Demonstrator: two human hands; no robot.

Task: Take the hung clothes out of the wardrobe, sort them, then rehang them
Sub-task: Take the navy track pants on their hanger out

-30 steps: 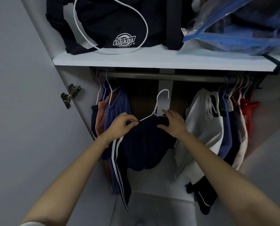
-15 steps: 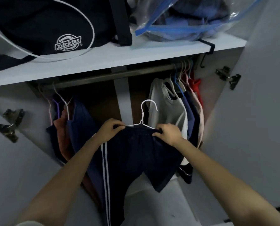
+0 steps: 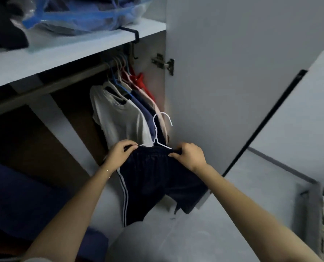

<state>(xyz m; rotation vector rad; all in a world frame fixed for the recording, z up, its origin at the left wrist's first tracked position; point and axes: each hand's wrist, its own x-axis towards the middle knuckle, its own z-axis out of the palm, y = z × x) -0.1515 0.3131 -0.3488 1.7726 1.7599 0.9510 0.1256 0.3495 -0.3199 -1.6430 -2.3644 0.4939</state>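
holding dark shorts [image 3: 157,182] on a white wire hanger [image 3: 159,129], well below the rail [image 3: 44,86], both hands pinch the waistband: left hand [image 3: 119,156] at its left end, right hand [image 3: 189,157] at its right. the shorts hang just near of the hung shirts [image 3: 119,120], beside the open wardrobe door [image 3: 223,72]. the cloth looks light, limp and probably slippery on thin wire, so gripping waistband and hanger shoulders together seems safest.
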